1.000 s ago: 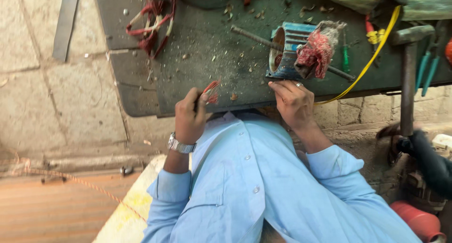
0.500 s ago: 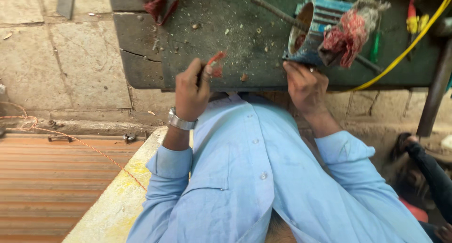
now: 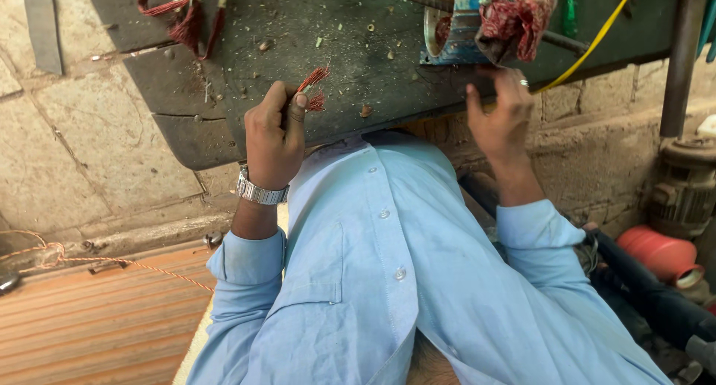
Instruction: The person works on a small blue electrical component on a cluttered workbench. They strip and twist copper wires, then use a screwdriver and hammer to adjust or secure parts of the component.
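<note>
While left hand (image 3: pixel 273 135) fingers pinch copper wire tuft (image 3: pixel 313 86), right hand (image 3: pixel 501 116) fingers spread under wire-filled motor housing (image 3: pixel 455 23).

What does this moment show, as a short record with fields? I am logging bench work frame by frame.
left hand: left hand grips a small bundle of copper wire, fingers closed on it
right hand: right hand open, fingers at the underside of the motor housing
on the housing: red cloth
surface: dark workbench strewn with scraps
nearby: yellow cable, wristwatch
</note>
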